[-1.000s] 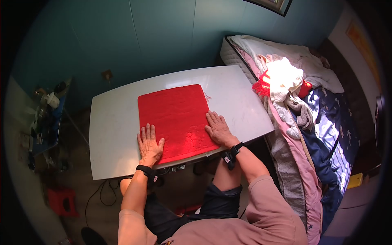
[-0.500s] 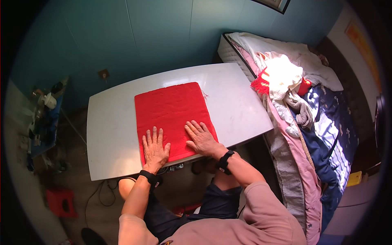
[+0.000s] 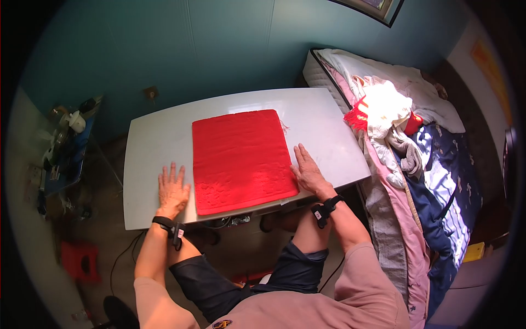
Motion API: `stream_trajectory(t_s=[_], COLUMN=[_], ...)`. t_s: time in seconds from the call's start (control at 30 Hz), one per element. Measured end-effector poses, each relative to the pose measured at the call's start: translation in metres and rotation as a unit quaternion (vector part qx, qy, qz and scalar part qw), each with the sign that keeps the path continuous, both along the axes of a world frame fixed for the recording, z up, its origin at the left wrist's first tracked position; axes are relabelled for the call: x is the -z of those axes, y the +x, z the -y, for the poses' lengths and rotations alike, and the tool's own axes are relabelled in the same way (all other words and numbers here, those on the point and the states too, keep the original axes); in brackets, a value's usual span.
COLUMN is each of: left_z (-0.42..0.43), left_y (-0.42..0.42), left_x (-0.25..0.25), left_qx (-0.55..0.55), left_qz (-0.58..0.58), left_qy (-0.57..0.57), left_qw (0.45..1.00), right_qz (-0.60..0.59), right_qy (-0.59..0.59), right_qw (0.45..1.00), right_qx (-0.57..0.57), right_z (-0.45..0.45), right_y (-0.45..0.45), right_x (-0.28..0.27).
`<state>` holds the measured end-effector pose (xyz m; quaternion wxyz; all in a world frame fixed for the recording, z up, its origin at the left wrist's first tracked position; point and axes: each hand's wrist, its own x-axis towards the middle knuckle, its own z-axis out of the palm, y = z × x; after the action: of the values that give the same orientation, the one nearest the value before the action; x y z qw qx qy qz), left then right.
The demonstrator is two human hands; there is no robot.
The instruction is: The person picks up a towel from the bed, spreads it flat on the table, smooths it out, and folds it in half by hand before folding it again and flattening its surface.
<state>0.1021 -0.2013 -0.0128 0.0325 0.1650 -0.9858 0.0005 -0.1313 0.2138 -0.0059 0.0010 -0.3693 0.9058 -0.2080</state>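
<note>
A folded red cloth point(image 3: 241, 162) lies flat on the white table point(image 3: 156, 142), with a few loose threads at its far right corner. My left hand point(image 3: 173, 193) rests palm down on the tabletop, just left of the cloth's near left part, fingers spread. Along the right edge of the cloth is my right hand point(image 3: 310, 174), open, its fingers stretched forward. Its thumb side is close to the cloth's edge; whether it touches I cannot tell. Neither hand holds anything.
To the right stands a bed with a pink cover point(image 3: 397, 230) and heaped clothes point(image 3: 386, 109). A cluttered side table point(image 3: 71, 175) stands at the left, with a red stool point(image 3: 80, 260) below. Cables hang under the table's near edge.
Both hands have come off the top of the red cloth and moved outward, the left hand to its left side, the right hand to its right edge. The camera view has shifted slightly.
</note>
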Motion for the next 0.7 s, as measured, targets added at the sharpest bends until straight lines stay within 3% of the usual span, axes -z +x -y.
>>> stream_trajectory(t_s=[0.13,0.3,0.47,0.53,0.7], left_z=[0.086,0.112,0.040,0.003,-0.020], left_y=[0.035,0.023,-0.078,-0.124,-0.207], left_x=[-0.047,-0.092,-0.062,-0.051,-0.006], left_qx=[-0.078,-0.084,0.016,0.059,0.093], left_qz=[0.020,-0.032,-0.071,-0.068,-0.063], left_qy=[-0.048,-0.084,0.038,0.087,0.102], left_qw=[0.996,0.992,0.997,0.992,0.988], right_qz=[0.012,-0.021,-0.081,-0.054,-0.032], right_qy=[-0.033,0.064,0.101,0.097,0.076], right_qw=[0.999,0.998,0.991,0.993,0.992], right_qx=[0.010,0.019,-0.042,-0.048,-0.093], right_z=[-0.003,0.026,0.117,0.158,0.211], right_y=[-0.019,-0.058,-0.079,-0.078,-0.099], right_x=[-0.027,-0.041,-0.030,-0.034,-0.005])
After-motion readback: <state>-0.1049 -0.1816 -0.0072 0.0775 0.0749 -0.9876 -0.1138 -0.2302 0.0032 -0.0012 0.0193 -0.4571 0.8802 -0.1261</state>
